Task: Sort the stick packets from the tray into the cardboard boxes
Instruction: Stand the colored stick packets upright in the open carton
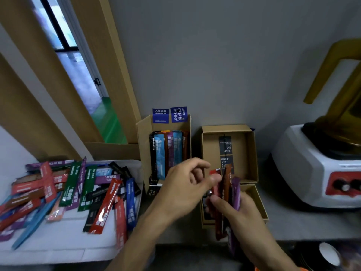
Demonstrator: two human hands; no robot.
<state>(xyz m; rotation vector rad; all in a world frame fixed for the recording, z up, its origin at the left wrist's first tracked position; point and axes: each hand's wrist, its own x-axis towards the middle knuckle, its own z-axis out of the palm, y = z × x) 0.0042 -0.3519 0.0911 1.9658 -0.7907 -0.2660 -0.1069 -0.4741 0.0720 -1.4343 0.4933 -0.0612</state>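
A white tray (64, 243) on the left holds several stick packets (70, 190) in red, green, purple, blue and black. My right hand (240, 212) grips a bunch of packets (226, 194), red, brown and purple, held upright over the lower right cardboard box (257, 200). My left hand (183, 188) reaches across and pinches the top of that bunch with thumb and fingers. Behind my left hand, a tall cardboard box (143, 145) stands filled with upright packets (168, 151). An open box (250, 153) behind the bunch holds black printed cards.
A white blender base with red knobs panel (320, 173) and an amber jar stands at the right. A grey wall runs behind the boxes. A wooden door frame (109, 75) and window are at the left. A dark round object (330, 255) sits at the lower right.
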